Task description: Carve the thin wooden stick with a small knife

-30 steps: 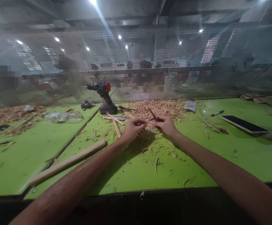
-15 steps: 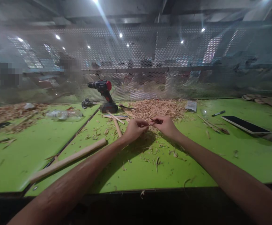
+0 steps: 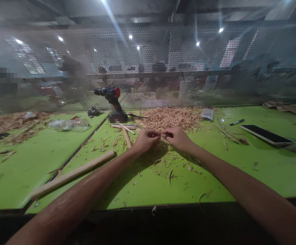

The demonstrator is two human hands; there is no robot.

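My left hand (image 3: pixel 145 140) and my right hand (image 3: pixel 177 138) meet over the green table (image 3: pixel 148 190), fingertips almost touching. The fingers of the left are pinched together, and whatever they hold is too small to make out. A thin dark piece (image 3: pixel 168 134) is pinched in the right; its kind cannot be told. Right behind the hands spreads a heap of wood shavings (image 3: pixel 173 117). Loose curls (image 3: pixel 170 177) lie on the table below them. A short wooden stick (image 3: pixel 127 139) lies beside the left wrist.
A cordless drill (image 3: pixel 114 102) stands at the back left. Near my left forearm lies a long wooden rod (image 3: pixel 73 174). A plastic bottle (image 3: pixel 70 125) is further left. On the right are a tablet-like device (image 3: pixel 266 134), a pen (image 3: pixel 237 122) and a small packet (image 3: pixel 207 114). Perforated mesh (image 3: pixel 148 81) closes the back.
My hands have drawn slightly closer together. The dark piece in the right hand has turned and shows less above the fingers. The camera view has shifted a little.
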